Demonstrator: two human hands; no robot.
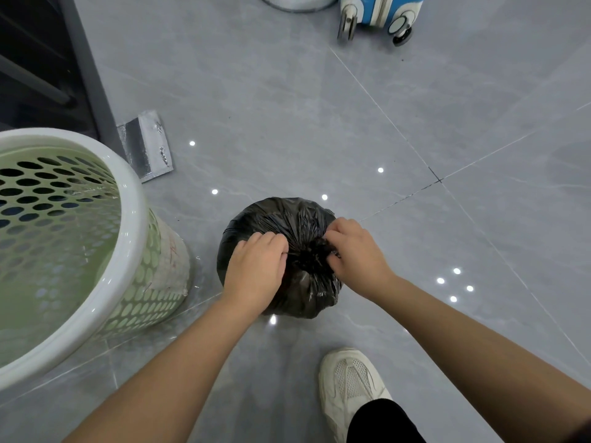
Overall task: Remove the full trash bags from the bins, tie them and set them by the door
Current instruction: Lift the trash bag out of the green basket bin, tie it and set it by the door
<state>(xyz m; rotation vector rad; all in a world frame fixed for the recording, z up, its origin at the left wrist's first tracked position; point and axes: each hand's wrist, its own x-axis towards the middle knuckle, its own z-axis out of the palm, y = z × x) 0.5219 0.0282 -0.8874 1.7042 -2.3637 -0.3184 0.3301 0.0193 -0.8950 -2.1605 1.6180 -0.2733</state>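
Note:
A full black trash bag [271,219] stands on the grey tiled floor in the middle of the view, its top gathered into a bunched neck. My left hand [256,266] pinches the gathered plastic from the left side. My right hand [355,254] pinches the same bunch from the right, fingers curled into the folds. A pale green perforated bin [128,219] with a white rim stands at the left with no bag inside it.
A silver foil pouch [147,145] lies on the floor beyond the bin, beside a dark cabinet [38,65]. A blue suitcase [380,11] on wheels and a metal base [297,3] stand at the top. My white shoe [348,388] is near the bottom.

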